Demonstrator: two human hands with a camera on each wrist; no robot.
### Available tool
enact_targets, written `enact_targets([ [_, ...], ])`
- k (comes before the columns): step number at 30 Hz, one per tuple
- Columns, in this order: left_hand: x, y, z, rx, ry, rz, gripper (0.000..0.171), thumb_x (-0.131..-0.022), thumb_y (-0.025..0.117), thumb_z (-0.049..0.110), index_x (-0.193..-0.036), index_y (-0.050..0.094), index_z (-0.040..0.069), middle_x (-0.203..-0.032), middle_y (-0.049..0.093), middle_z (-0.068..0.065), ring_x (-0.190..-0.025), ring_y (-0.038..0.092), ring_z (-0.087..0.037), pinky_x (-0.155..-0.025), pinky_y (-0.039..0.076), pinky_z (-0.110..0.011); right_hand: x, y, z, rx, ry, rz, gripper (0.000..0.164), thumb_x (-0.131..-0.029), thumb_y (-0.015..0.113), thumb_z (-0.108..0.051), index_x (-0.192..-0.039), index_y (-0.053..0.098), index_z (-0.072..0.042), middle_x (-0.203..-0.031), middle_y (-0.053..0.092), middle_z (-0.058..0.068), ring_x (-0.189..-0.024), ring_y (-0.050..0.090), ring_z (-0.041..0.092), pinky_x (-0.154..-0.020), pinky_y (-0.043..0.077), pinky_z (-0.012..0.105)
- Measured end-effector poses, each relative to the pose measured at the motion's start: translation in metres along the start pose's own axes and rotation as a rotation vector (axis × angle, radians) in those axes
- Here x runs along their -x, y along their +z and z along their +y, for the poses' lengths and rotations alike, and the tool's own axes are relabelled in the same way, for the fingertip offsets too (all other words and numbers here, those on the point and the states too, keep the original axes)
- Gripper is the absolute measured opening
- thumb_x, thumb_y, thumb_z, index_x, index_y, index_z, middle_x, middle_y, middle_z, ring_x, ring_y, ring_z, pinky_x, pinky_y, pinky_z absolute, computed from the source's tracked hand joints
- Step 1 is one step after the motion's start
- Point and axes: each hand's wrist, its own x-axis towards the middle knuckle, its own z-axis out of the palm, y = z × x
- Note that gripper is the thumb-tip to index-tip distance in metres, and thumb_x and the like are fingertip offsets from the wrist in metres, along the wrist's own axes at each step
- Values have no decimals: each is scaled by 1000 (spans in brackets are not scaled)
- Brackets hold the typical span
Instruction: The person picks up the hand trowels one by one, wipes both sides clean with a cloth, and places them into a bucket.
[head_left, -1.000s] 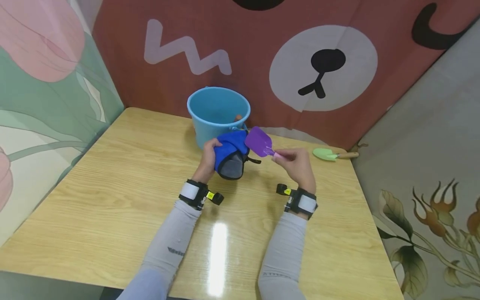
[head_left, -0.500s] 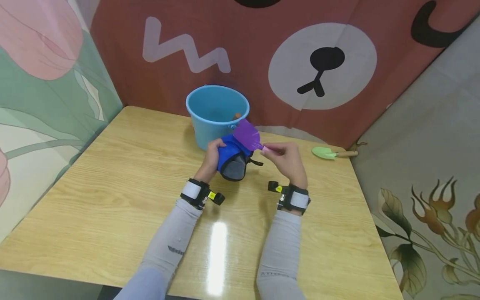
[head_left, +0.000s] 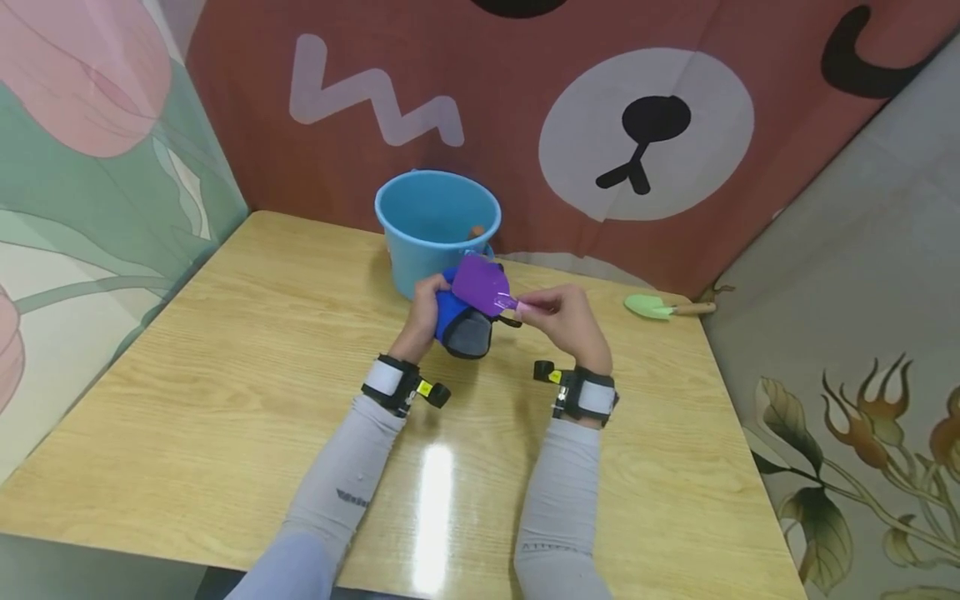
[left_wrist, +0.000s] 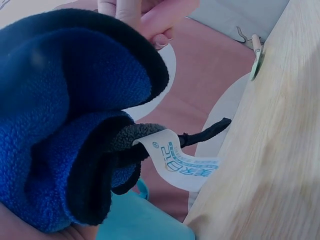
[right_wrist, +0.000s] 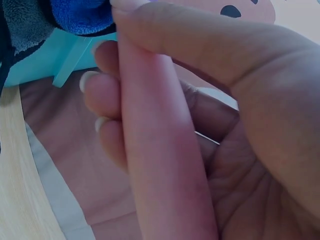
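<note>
My left hand (head_left: 422,315) grips a folded blue-and-grey cloth (head_left: 467,333) with black edging, a black loop and a white label (left_wrist: 175,160). My right hand (head_left: 568,327) holds a toy shovel with a purple blade (head_left: 480,283) and a pink handle (right_wrist: 155,130). Thumb and fingers pinch that handle near the blade. In the head view the blade lies over the upper part of the cloth, and it hides some of the blue side. Whether blade and cloth touch, I cannot tell.
Just behind the hands a light blue bucket (head_left: 408,258) stands on the wooden table (head_left: 247,375), with a small brownish thing inside. A green trowel (head_left: 651,307) with a wooden handle lies at the back right. Patterned cloths cover the walls behind the table.
My right hand has moved left with the shovel, bringing its blade from the cloth's right side to over it. The left hand with the cloth has hardly moved.
</note>
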Motion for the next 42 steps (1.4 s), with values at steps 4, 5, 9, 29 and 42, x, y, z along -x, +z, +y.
enact_targets([
  [4, 0, 0, 0, 5, 1, -6, 12, -80, 46, 18, -70, 52, 13, -90, 53, -2, -88, 49, -17, -81, 40, -27, 0, 0, 2, 5, 24, -32, 22, -91, 77, -15, -111, 79, -6, -104, 78, 10, -86, 73, 20, -78, 60, 38],
  [5, 0, 0, 0, 6, -4, -9, 12, -80, 46, 18, -71, 52, 13, -91, 54, -2, -89, 50, -17, -82, 41, -27, 1, 0, 2, 6, 28, -38, 22, -91, 77, -15, -111, 79, -7, -103, 78, 10, -86, 73, 20, -78, 60, 38],
  [9, 0, 0, 0, 14, -23, -9, 11, -80, 46, 18, -76, 54, 12, -100, 54, -3, -96, 50, -17, -88, 39, -27, 0, 0, 4, 11, 30, -59, 22, -91, 77, -15, -111, 79, -6, -104, 77, 11, -88, 73, 21, -80, 60, 38],
  [29, -2, -4, 4, 70, -5, 54, 13, -77, 46, 17, -80, 55, 8, -103, 52, -3, -103, 47, -16, -94, 37, -27, 2, -8, 20, 11, 67, -100, 21, -91, 76, -12, -112, 79, -7, -105, 77, 11, -93, 74, 22, -86, 59, 42],
  [42, -3, -5, 4, 57, 42, 65, 14, -78, 48, 17, -64, 51, 15, -83, 49, 2, -93, 48, -16, -90, 39, -28, 10, -17, 35, 36, 140, -79, 23, -92, 76, -15, -113, 78, -7, -108, 77, 10, -98, 71, 24, -89, 57, 44],
])
